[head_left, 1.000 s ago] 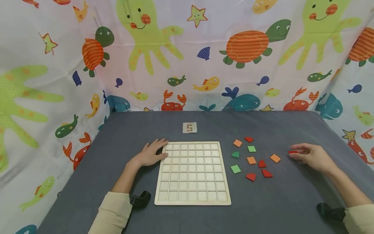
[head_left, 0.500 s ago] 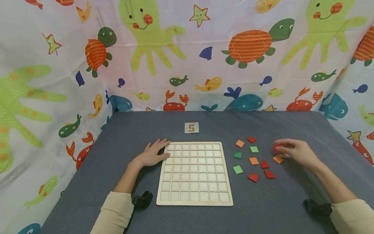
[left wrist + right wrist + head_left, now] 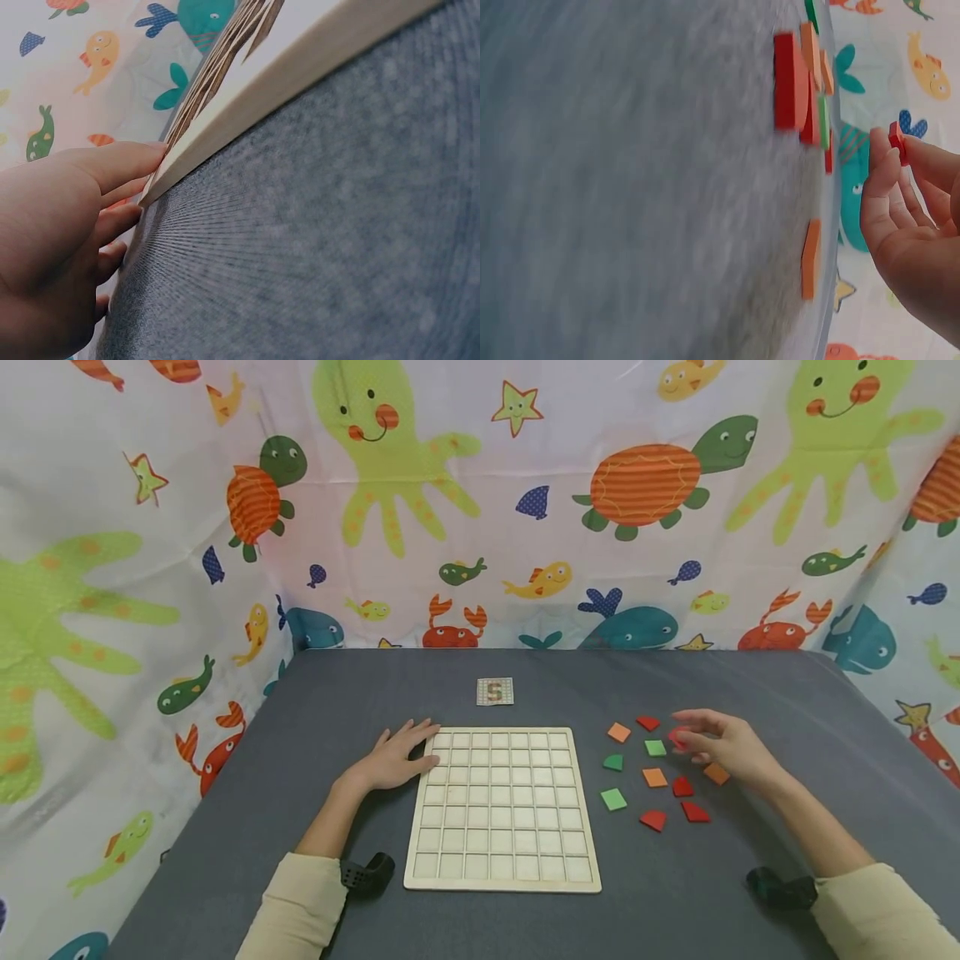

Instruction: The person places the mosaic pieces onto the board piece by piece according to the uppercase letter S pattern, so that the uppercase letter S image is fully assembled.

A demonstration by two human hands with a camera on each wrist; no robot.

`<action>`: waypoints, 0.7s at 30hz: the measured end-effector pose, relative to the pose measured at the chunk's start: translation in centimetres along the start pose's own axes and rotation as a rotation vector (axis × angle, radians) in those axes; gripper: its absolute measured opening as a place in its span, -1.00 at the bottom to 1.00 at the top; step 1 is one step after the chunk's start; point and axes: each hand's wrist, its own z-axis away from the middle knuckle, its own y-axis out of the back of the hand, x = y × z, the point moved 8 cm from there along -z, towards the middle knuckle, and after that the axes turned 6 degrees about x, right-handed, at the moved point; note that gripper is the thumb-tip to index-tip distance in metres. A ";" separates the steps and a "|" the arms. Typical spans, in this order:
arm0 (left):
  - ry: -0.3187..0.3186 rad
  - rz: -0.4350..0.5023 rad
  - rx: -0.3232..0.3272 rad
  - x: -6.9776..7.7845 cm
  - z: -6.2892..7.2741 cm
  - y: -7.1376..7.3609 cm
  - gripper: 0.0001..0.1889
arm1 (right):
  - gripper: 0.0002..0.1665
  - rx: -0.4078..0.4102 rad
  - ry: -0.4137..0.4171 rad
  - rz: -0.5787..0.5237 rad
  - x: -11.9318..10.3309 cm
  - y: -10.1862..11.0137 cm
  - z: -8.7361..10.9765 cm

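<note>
One red piece (image 3: pixel 898 141), right of centre in the head view, is pinched by the right hand (image 3: pixel 733 752) above the table (image 3: pixel 675 902). Carrying it seems the step; moving leftward calls for passing over loose pieces (image 3: pixel 655 778). Left of centre, the left hand (image 3: pixel 392 760), fingers relaxed, touches the gridded board (image 3: pixel 502 818); a card (image 3: pixel 495 692) lies beyond.

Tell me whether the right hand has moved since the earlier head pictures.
Yes, leftward: the right hand, pinching a red tile, is now nearer the board than in both earlier head pictures.
</note>
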 end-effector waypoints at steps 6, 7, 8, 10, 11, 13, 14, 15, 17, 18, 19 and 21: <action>-0.005 -0.011 0.000 0.0 0.0 0.0 -0.36 | -0.39 -0.029 0.025 -0.034 -1.4 -2.1 -0.6; -0.004 -0.010 -0.002 0.0 0.0 0.0 -0.36 | -0.40 -0.034 0.025 -0.042 -1.6 -2.5 -0.8; -0.004 -0.010 -0.003 0.0 0.0 0.0 -0.36 | -0.41 -0.038 0.026 -0.050 -1.8 -2.9 -0.9; -0.004 -0.012 -0.003 0.1 0.0 0.0 -0.35 | -0.42 -0.047 0.031 -0.064 -2.3 -3.7 -1.2; -0.004 -0.014 -0.002 0.1 0.0 0.0 -0.35 | -0.43 -0.052 0.032 -0.067 -2.5 -4.1 -1.4; -0.005 -0.017 -0.002 0.1 0.0 0.0 -0.35 | -0.44 -0.063 0.037 -0.076 -2.9 -4.8 -1.5; -0.006 -0.017 -0.002 0.1 0.1 0.0 -0.35 | -0.44 -0.068 0.041 -0.076 -3.2 -5.1 -1.6; -0.006 -0.017 -0.003 0.2 0.1 0.0 -0.35 | -0.44 -0.074 0.046 -0.073 -3.4 -5.5 -1.7; -0.007 -0.018 -0.004 0.2 0.1 0.0 -0.35 | -0.44 -0.087 0.049 -0.061 -3.7 -6.2 -1.9; -0.008 -0.020 -0.004 0.2 0.1 0.0 -0.35 | -0.44 -0.094 0.051 -0.056 -3.9 -6.5 -2.0; -0.007 -0.020 -0.005 0.1 0.1 0.0 -0.35 | -0.43 -0.101 0.053 -0.051 -4.1 -6.9 -2.1; -0.005 -0.022 -0.005 0.1 0.1 0.0 -0.35 | -0.44 -0.118 0.060 -0.048 -4.6 -7.7 -2.4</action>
